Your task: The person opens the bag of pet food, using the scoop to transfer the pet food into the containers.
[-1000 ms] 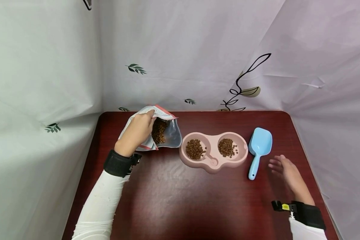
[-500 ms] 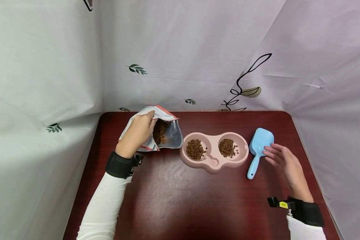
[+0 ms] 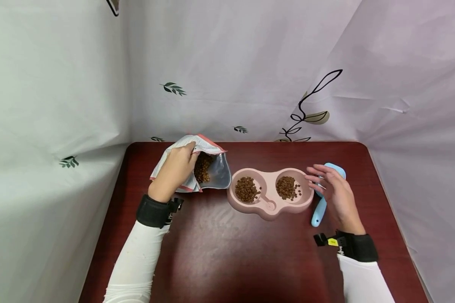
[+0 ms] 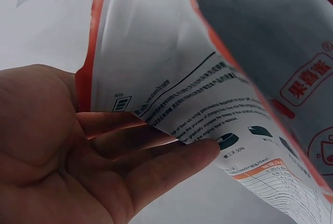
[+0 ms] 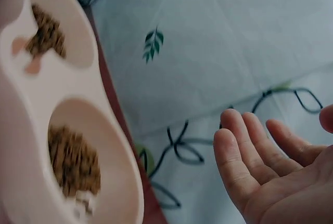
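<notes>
My left hand (image 3: 176, 165) grips the upper edge of a pet food bag (image 3: 220, 171), which lies tipped with its mouth facing right and brown kibble (image 3: 202, 168) inside. The left wrist view shows the fingers (image 4: 171, 169) at the printed bag's (image 4: 156, 52) orange-trimmed edge. Over a light-blue scoop (image 3: 319, 213) hovers my right hand (image 3: 337, 191), holding nothing, its fingers spread toward the pet bowl's right rim. It hides much of the scoop. The pink double pet bowl (image 3: 268, 181) carries a pile of kibble in each hollow; the right wrist view shows the bowl (image 5: 78, 83) beside the relaxed fingers.
The dark red table (image 3: 227, 256) ends at a pale cloth backdrop (image 3: 242, 75) with leaf prints, which also rises at both sides. The bag's mouth sits right at the bowl's left rim.
The right hand has moved up and left, from the right of the scoop to over it. The scoop's handle has shifted slightly left. The left hand keeps its grip on the bag.
</notes>
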Demonstrator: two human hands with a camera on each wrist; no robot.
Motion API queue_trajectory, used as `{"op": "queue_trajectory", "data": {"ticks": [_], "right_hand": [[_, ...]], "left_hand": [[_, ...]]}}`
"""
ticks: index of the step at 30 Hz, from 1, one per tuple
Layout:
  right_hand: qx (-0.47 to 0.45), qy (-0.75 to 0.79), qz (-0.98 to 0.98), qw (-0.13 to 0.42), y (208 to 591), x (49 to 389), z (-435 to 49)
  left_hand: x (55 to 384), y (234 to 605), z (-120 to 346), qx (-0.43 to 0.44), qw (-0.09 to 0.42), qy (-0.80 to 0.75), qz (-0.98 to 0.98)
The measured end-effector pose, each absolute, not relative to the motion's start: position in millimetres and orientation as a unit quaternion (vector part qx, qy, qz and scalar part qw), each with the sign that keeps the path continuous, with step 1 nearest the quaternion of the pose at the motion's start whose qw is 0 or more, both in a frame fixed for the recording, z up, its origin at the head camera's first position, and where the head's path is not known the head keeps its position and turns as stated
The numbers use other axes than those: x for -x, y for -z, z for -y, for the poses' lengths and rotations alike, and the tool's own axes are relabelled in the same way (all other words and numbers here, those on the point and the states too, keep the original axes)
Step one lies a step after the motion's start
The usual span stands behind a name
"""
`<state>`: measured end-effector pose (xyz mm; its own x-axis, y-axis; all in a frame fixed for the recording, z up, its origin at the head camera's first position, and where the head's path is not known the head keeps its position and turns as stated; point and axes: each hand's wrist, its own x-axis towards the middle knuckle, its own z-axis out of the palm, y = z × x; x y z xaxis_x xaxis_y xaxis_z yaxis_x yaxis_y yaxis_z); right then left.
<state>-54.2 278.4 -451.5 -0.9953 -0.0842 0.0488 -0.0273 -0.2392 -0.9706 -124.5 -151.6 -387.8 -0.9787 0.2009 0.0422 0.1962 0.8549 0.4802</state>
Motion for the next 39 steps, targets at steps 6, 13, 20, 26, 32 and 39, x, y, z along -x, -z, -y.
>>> {"op": "queue_trajectory", "data": {"ticks": [6,13,20,26,32,39], "right_hand": [[0.044,0.765,-0.641,0.037,444,76,-246],[0.060,0.696,-0.711,0.087,450,103,-191],[0.049,0.689,-0.703,0.168,460,119,-126],[0.059,0.655,-0.721,0.217,470,126,-96],[0.097,0.593,-0.771,0.213,481,126,-82],[0.127,0.587,-0.782,0.165,486,123,-75]], "left_hand": [[120,390,149,-0.100,-0.011,-0.261,-0.960],[107,405,140,-0.037,-0.047,-0.328,-0.943],[95,421,132,-0.007,-0.090,-0.392,-0.916],[90,430,134,0.007,-0.106,-0.410,-0.906],[90,435,135,0.007,-0.115,-0.420,-0.900],[72,441,133,0.002,-0.080,-0.415,-0.906]]}}
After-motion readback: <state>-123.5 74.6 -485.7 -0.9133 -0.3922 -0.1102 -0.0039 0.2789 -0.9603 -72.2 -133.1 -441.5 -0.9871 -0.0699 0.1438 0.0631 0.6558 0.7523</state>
